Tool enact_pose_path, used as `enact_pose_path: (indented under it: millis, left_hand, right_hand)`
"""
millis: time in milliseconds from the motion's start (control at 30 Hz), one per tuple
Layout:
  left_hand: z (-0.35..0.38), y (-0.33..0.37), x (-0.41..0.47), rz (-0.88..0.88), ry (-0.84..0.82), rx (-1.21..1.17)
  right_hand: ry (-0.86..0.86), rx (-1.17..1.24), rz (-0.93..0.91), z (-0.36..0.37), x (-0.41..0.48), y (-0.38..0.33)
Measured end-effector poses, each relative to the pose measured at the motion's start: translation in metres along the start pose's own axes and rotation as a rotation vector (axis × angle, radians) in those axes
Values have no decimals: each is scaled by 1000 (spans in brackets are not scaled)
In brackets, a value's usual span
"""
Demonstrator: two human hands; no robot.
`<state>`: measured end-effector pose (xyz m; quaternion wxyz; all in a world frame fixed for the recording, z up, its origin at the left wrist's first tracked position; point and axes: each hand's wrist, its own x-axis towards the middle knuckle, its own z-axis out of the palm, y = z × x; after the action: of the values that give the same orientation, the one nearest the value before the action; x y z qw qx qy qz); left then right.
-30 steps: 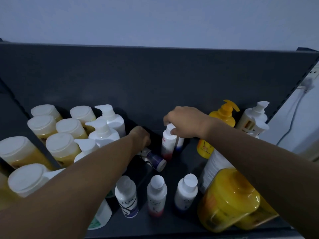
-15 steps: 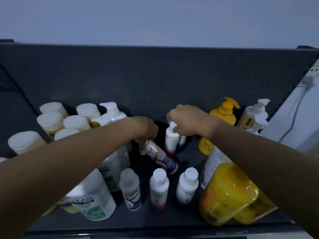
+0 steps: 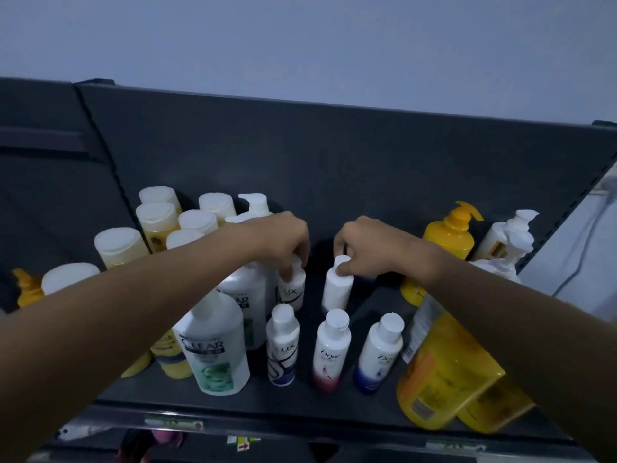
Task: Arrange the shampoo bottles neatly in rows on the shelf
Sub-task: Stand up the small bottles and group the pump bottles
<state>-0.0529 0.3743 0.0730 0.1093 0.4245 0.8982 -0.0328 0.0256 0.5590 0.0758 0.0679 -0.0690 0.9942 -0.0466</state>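
white caps top the small bottles upright on the dark shelf (image 3: 300,401): the left hand (image 3: 283,242) curls its fingers round the cap of the rear lux bottle (image 3: 293,294), the right hand (image 3: 370,248) pinches the cap of the plain bottle (image 3: 336,290) just beside it, both behind a row of front lux (image 3: 282,350), pink dove (image 3: 330,354) and blue dove (image 3: 379,357), right of a big clear bottle (image 3: 213,352).

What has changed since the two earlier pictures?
The left hand raised the small Lux bottle from lying on its side to upright and grips its cap. The right hand kept holding the white bottle by its cap. The three small bottles in front stayed in place.
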Motion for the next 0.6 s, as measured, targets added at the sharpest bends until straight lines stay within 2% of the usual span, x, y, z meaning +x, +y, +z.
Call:
enact_pose_path:
  millis: [133,333,433,500,600]
  left_hand:
    - [4,10,-6,-1,-2,-2]
    - [1,19,-10,-35,-37,50]
    - [-6,20,-10,-22,-6,23]
    - [-10,20,-11,-21,34,5]
    - [-12,20,-14,-42,68,-2]
  right_hand:
    - [8,8,-31,3,-4,-13]
    - [11,26,17,-2,-11,-9]
    - [136,25,120,-12,-9,12]
    - [197,-67,205,-15,-3,29]
    - [147,-149,289,-14,9,45]
